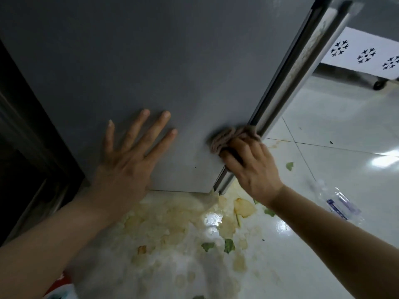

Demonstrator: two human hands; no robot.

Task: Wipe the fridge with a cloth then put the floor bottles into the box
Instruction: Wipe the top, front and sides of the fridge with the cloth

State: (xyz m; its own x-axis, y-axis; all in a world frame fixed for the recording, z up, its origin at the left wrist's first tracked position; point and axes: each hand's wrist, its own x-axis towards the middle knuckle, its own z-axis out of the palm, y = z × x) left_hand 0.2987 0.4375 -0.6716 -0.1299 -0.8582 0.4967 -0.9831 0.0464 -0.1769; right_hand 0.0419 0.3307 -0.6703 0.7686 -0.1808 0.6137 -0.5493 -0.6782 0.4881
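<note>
Wiping fridge (151, 61) step: right hand (251, 167) grips cloth (224, 140) at door's 5 o'clock edge, left hand (129, 152) flat, fingers spread, bracing; bottle (336, 201) on floor at 4 o'clock needs boxing next, box unseen.

Dim, soft focus; glare on wet floor (212, 221); edges warped.

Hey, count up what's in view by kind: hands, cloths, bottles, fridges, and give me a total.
Hands: 2, left hand and right hand
Cloths: 1, cloth
Bottles: 1, bottle
Fridges: 1, fridge
Total: 5
</note>
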